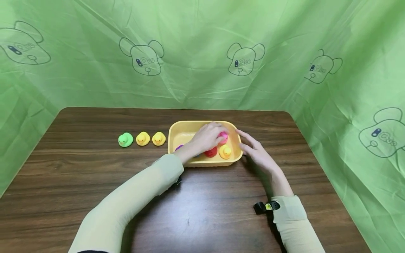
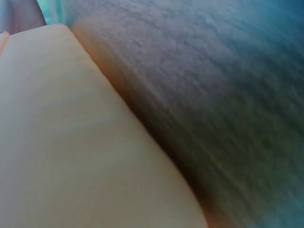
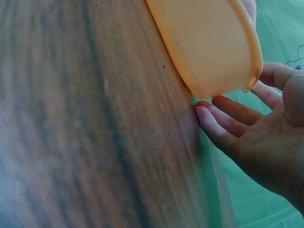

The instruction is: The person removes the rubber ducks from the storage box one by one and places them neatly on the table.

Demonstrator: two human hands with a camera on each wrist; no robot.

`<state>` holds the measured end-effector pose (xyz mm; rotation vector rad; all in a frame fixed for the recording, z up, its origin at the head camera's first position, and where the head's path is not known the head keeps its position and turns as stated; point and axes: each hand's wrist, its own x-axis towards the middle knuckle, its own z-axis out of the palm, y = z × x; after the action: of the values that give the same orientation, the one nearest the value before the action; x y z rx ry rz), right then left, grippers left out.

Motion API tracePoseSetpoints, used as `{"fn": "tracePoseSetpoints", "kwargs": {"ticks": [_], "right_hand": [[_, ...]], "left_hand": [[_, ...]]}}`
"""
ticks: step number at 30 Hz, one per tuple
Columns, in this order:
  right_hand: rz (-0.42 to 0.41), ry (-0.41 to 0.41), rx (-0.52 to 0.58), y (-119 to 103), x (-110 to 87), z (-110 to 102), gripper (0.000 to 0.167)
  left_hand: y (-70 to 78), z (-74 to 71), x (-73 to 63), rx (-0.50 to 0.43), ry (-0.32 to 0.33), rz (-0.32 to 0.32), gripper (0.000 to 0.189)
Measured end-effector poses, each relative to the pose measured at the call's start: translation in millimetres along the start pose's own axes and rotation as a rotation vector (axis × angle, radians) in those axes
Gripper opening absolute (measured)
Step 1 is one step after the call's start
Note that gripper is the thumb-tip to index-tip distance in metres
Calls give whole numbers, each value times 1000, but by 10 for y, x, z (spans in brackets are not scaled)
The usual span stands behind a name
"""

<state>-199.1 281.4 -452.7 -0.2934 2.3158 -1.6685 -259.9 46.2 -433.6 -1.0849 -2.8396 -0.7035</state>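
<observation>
Inside a yellow plastic basin (image 1: 175, 131), my left hand (image 1: 207, 136) reaches to the right and its fingers and thumb grip a pink toy duck (image 1: 223, 137). A yellow duck (image 1: 225, 151) and a red toy (image 1: 211, 152) lie in the basin near that hand. Bits of a purple toy (image 1: 179, 147) and a blue one show by the wrist, mostly hidden. My right hand (image 1: 260, 154) rests its loosely extended fingers against the basin's right end; the right wrist view shows these fingers (image 3: 216, 126) at the basin's outer wall. Only sleeve and tabletop fill most of the left wrist view.
Left of the basin, a green duck (image 1: 125, 140) and two yellow ducks, one beside the green (image 1: 143, 138) and one nearer the basin (image 1: 159, 138), stand in a row on the dark wooden table (image 1: 202, 211). Green cloth (image 1: 196, 88) hangs behind and around the table.
</observation>
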Motion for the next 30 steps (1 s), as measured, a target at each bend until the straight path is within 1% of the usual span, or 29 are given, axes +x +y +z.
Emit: {"fn": "tracePoseSetpoints", "kwargs": {"ticks": [6,11,20,26,30], "right_hand": [[-7,0,-12,14,-6,-8,56],[0,0,-7,15,-4,-14,56],[3,-3,3,9,7,-11,57],[-2,-4,-16,-1,9,-6,57],[6,0,-23,-14,-1,-2,57]], "left_hand": [[-15,-78,-46,-19,-6,-18,29],[-23,-137,-94,-28,-6,-17,28],[-55,-307,-231,-46,7,19,27],[-98,-437,-355,-33,34,30,25],[-109,-518,-424,-28,51,54,23]]}}
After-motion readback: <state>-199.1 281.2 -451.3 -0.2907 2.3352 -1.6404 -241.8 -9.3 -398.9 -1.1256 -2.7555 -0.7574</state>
